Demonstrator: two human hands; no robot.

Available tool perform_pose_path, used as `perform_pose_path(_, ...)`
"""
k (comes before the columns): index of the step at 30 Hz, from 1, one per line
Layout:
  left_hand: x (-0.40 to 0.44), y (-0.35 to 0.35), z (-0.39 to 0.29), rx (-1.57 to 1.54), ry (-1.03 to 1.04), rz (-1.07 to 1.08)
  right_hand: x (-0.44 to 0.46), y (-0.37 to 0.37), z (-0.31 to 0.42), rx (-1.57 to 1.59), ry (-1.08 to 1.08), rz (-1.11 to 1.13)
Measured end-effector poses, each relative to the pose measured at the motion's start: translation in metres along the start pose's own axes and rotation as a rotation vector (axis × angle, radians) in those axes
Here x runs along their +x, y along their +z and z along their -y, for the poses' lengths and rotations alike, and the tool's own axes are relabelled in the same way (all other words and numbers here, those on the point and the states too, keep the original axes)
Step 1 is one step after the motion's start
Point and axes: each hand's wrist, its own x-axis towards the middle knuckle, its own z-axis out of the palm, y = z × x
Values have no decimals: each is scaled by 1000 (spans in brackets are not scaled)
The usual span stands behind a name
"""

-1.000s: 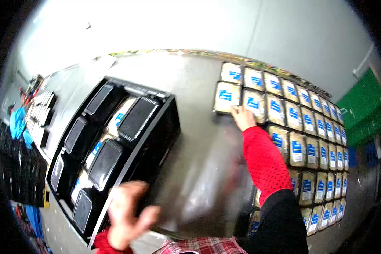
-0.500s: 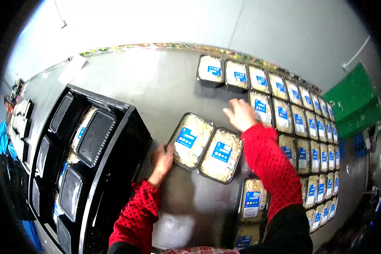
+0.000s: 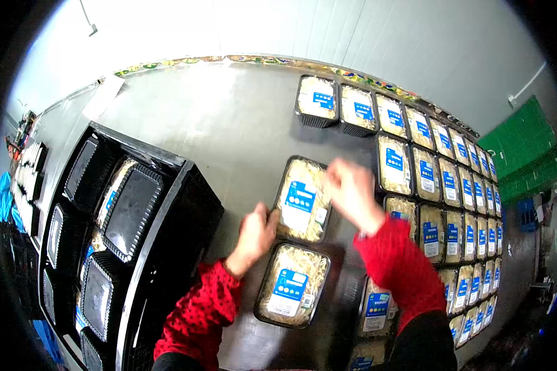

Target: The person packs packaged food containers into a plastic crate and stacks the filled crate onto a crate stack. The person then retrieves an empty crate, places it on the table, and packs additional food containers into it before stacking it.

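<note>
A black plastic tray of pale shredded food [image 3: 298, 196] with a clear top and a blue-and-white label lies between my hands on the metal table. At its left edge, my left hand [image 3: 252, 240] is closed, thumb and fingertips on the rim. My right hand [image 3: 354, 190] has its curled fingers at the tray's right rim, covering part of that side; its fingertips are partly hidden. A second tray of the same kind [image 3: 291, 285] rests flat on the table just nearer to me, below my left hand.
Rows of similar filled trays [image 3: 394, 162] cover the right side of the metal table [image 3: 198, 102]. To the left stands a black crate [image 3: 199, 207] containing several black trays [image 3: 133, 211]. Behind the rows is a green container [image 3: 520, 145], and a wall borders the far edge.
The two trays lay side by side; now one is farther from me, between my hands, and the other nearer. My right hand has moved down onto the far tray's right rim.
</note>
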Motion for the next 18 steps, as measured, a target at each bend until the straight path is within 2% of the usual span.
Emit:
perform_pose_path(2, -25, 6, 1, 71, -22, 60, 59, 24, -37, -257, -113, -117)
perform_pose_path(3, -36, 9, -6, 162, -113, 83, 86, 45, -56, -331, -127, -132)
perform_pose_path(4, -49, 16, -9, 223, -70, -12, 109, 64, -73, -421, -157, -123)
perform_pose_path(5, -58, 19, -15, 271, -93, -11, 125, 78, -85, -521, -211, -54)
perform_pose_path(7, -62, 27, -22, 366, -101, -48, 155, 115, -105, -695, -234, -81)
perform_pose_path(10, -57, 30, -22, 328, -147, 24, 160, 111, -87, -720, -319, 80)
perform_pose_path(11, -58, 37, -10, 289, -85, -35, 150, 111, -78, -658, -323, 153)
perform_pose_path(13, -62, 18, 9, 213, 259, 55, 107, 72, -19, -598, -395, 394)
perform_pose_path(15, -73, -5, 34, 150, 257, 179, 63, 61, 9, -492, -439, 457)
perform_pose_path(17, -103, -59, 17, 292, 138, 327, 23, 41, 30, -370, -386, 550)
perform_pose_path(18, -115, -81, 19, 286, 146, 416, 2, 37, 37, -322, -384, 682)
